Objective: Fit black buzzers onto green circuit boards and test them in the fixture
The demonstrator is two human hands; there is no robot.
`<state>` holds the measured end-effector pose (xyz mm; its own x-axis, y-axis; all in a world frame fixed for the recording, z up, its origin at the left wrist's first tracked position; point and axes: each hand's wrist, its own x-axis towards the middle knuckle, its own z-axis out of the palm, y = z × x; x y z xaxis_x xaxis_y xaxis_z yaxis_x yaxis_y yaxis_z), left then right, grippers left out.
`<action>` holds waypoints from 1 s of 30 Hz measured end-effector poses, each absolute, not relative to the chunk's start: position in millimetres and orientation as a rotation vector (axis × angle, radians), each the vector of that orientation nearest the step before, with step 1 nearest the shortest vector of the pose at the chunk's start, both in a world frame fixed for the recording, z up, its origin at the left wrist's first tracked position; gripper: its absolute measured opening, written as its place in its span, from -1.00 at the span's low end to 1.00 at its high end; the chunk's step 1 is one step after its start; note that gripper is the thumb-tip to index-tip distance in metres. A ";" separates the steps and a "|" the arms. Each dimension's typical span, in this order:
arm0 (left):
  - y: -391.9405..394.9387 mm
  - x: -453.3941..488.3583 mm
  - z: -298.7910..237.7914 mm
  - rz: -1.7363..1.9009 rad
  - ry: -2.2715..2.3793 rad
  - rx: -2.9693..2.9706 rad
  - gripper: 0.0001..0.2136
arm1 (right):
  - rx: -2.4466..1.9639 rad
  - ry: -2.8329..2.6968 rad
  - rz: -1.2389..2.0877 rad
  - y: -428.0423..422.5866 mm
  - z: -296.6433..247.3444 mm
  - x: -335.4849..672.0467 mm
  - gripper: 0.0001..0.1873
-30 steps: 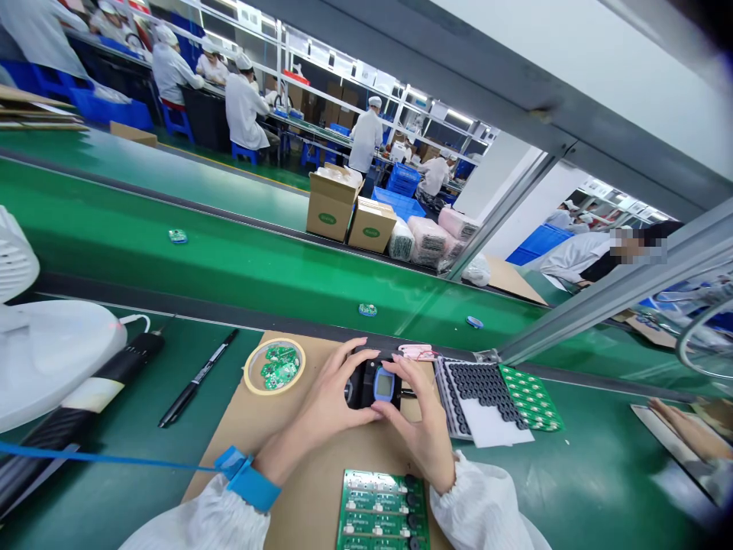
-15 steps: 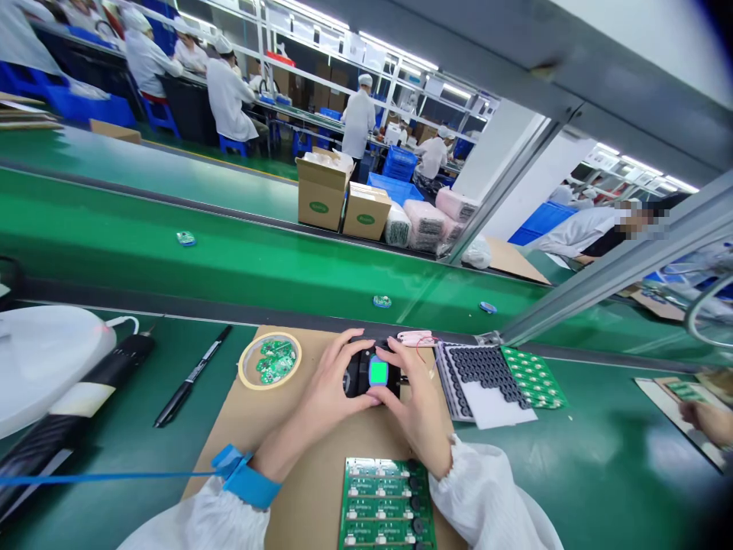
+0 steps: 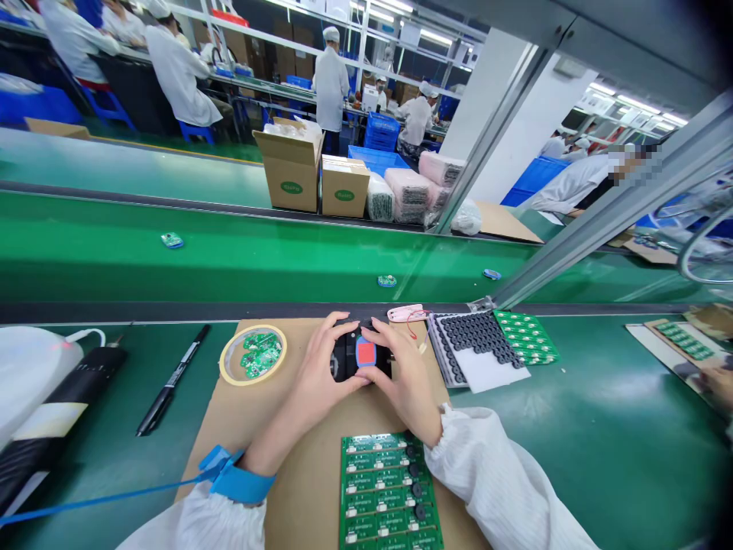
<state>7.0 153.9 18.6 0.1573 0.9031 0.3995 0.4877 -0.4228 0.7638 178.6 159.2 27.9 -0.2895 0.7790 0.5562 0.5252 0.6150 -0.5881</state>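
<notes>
On the brown cardboard sheet, a black fixture carries a small display module with a blue frame and a lit red screen. My left hand curls around the fixture's left side, its thumb reaching the module's lower edge. From the other side, my right hand grips with thumb and fingers around the module's right edge. Below my hands lies a green circuit board panel with black round parts along its right side. A blue wrist strap with a cord is on my left wrist.
Left are a tape roll with small circuit boards inside, a black marker and a white-banded black tool. Right is a tray of black round parts. Beyond runs a green conveyor; a co-worker's hand is far right.
The module's screen has turned from green to red. My hands keep the same grip, and the whole view has shifted slightly.
</notes>
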 end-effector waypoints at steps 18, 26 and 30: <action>153.4 5.9 16.0 1.258 1.298 2.024 -0.40 | -1.032 -2.340 -0.045 150.5 60.8 179.2 -0.46; 148.5 3.3 24.6 1.198 1.330 2.003 -0.33 | -1.498 -2.196 0.337 263.7 82.1 202.2 -0.78; 146.7 1.4 24.8 1.188 1.347 1.991 -0.31 | -1.679 -2.201 0.359 329.0 62.9 208.1 -0.76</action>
<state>1.4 146.7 24.8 0.1494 0.9038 0.4009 0.5106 -0.4178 0.7515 208.1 329.0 62.9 -0.2376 0.9638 0.1206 0.8755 0.2663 -0.4031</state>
